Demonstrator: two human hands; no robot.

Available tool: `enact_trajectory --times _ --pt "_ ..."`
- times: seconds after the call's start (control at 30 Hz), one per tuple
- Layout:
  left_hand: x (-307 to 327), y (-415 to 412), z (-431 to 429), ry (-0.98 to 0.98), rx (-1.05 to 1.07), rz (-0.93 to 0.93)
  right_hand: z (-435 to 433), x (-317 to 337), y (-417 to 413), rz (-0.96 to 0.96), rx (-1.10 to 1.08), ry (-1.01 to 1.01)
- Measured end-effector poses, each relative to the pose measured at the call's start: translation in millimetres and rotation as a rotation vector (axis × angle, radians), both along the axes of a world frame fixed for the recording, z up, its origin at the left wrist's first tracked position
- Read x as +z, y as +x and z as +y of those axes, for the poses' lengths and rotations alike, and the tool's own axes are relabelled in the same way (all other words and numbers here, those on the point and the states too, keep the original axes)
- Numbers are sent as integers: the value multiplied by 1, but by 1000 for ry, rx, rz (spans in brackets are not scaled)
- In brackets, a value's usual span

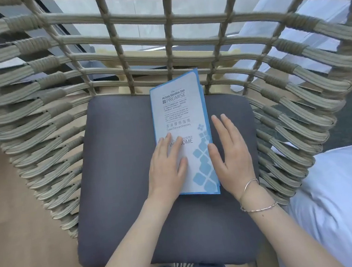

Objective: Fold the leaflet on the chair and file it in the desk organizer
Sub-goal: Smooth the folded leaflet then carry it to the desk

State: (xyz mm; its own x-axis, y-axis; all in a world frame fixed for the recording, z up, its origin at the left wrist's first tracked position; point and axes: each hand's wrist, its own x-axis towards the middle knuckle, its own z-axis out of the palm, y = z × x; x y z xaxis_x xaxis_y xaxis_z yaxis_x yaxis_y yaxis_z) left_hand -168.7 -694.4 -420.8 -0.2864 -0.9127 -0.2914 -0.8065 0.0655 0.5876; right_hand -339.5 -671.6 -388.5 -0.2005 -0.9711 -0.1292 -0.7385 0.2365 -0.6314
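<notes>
The leaflet (181, 130) lies folded on the chair's grey cushion (121, 180), left hand (167, 166) flat on it and right hand (230, 152) beside its edge, fingers of both extended and gripping nothing, so the soft cushion could let the 2 or more layers spring apart or skew when lifted.

Bright, even daylight from behind the woven chair back (169, 38), pale and slightly washed out through its gaps. Soft, faint shadows only, under the hands on the grey cushion (117, 159). Mild glare on the white bedding (335, 194) at right. Strong wide-angle bending toward the edges, chair rails bowed outward. Slight softness overall; small print on the leaflet (180, 116) blurred, large print legible.
</notes>
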Motion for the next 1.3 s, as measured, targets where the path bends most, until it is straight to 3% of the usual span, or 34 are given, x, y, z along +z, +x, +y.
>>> enact_trajectory --times 0.2,0.43,0.83,1.1,1.3 --pt "-50 11 5 -110 -197 -242 6 -59 8 241 185 103" --pt "-80 18 14 -217 -270 -315 13 -99 16 427 247 145" --pt "-69 45 95 -200 -332 -326 99 -86 38 428 284 220" --pt "-27 35 30 -319 -255 -245 33 -43 38 269 114 11" --pt "-43 10 -37 -294 -250 -269 -36 -67 53 354 211 93"
